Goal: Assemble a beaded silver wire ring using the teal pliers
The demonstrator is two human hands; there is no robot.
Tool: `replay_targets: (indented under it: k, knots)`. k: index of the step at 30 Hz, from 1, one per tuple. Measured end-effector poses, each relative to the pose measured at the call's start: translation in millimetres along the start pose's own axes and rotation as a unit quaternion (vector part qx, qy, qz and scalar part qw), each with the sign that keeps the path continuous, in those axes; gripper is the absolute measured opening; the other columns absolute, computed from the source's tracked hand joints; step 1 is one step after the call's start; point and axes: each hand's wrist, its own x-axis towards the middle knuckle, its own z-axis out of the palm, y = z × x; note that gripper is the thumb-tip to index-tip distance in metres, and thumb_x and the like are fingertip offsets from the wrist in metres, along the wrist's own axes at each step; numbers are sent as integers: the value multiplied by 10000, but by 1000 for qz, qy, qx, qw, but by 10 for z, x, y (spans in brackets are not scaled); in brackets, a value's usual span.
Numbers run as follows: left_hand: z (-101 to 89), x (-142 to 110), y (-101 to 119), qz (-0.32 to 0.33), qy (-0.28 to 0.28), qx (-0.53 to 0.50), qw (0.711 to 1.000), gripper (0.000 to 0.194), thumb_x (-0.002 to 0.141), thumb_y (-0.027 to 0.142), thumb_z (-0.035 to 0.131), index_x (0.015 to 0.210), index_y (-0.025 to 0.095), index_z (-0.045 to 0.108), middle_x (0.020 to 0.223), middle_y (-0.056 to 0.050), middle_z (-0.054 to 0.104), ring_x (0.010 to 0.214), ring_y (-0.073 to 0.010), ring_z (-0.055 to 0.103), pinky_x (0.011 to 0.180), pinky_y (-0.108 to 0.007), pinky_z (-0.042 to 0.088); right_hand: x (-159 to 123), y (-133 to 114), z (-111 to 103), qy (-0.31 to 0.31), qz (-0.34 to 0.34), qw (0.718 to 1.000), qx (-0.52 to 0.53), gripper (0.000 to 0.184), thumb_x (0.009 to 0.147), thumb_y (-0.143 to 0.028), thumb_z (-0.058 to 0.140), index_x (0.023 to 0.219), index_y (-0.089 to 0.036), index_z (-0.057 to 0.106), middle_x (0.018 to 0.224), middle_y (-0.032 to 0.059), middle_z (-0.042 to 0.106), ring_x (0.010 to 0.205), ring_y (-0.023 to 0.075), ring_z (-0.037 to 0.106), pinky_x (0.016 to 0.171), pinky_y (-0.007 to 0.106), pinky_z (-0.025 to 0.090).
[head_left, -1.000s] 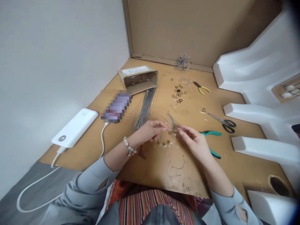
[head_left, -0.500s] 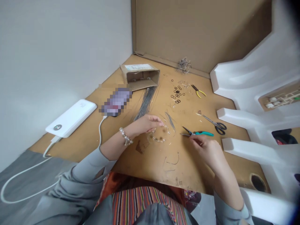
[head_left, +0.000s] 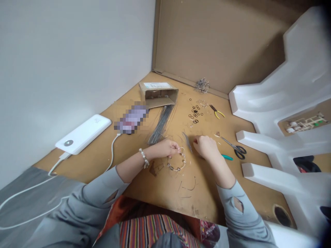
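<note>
My left hand (head_left: pixel 167 148) pinches the top of a beaded wire ring (head_left: pixel 178 164) that rests on the brown cardboard surface (head_left: pixel 165 186). My right hand (head_left: pixel 206 146) is closed just right of the ring. It grips teal-handled pliers (head_left: pixel 227 157); one handle tip sticks out behind the hand, and the jaws are hidden. A short bunch of thin wires (head_left: pixel 186 140) lies between the two hands. A bead bracelet (head_left: pixel 144 158) sits on my left wrist.
A long wire bundle (head_left: pixel 161 124) spills from a small cardboard box (head_left: pixel 158 93). Black rings (head_left: pixel 195 113), yellow pliers (head_left: pixel 216 112), scissors (head_left: pixel 234 147) and a wire tangle (head_left: pixel 202 84) lie farther back. A phone (head_left: pixel 131 119) and power bank (head_left: pixel 84 133) sit left; white foam blocks (head_left: pixel 279 103) stand right.
My right hand let go of the ring, picked up the teal pliers from the right and brought them back beside the ring. My left hand kept hold of the ring.
</note>
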Motion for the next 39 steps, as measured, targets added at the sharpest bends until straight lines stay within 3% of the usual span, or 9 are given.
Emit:
replay_targets:
  k: [8,20,27,30,35,39]
  knots:
    - [43,-1,-45,97,78,109,986,236,788,291,519,840,139,692,665,-14,651,593,-117,553,558,-201,388,257,-145,-45,-25,-25,998,-43,328,810,-134,443,1039,-114,676,999,191,687,979,270,642,772,311,451]
    - [-32,28,-30,136,189,153,960,200,830,241,502,905,183,678,846,-33,690,749,-146,602,705,-236,429,305,-85,-137,-24,-20,995,-90,303,786,-109,475,1022,-114,665,980,191,693,949,271,663,733,301,464]
    - [-8,-8,69,185,261,238,917,232,893,205,445,945,169,668,882,-43,613,758,-133,578,741,-245,440,100,50,-209,36,-27,995,-84,345,810,-26,381,1002,-103,656,959,183,684,922,258,661,713,288,428]
    - [22,18,194,219,254,313,888,246,915,204,423,988,166,655,904,-55,589,796,-152,585,753,-267,450,6,67,-273,60,-44,995,-63,306,833,-70,405,953,-145,676,955,146,689,894,228,661,683,258,403]
    - [59,193,431,268,233,479,803,184,890,135,453,945,109,627,980,-119,581,905,-225,567,684,-304,459,-108,-6,-378,98,-90,991,-17,252,858,-175,436,853,-215,685,900,72,700,826,192,655,620,243,355]
    - [90,355,523,252,214,521,787,144,857,89,491,865,96,635,862,-118,599,881,-241,586,680,-323,472,-125,-50,-381,128,-101,986,25,231,845,-184,450,781,-202,672,836,83,695,752,192,648,601,256,335]
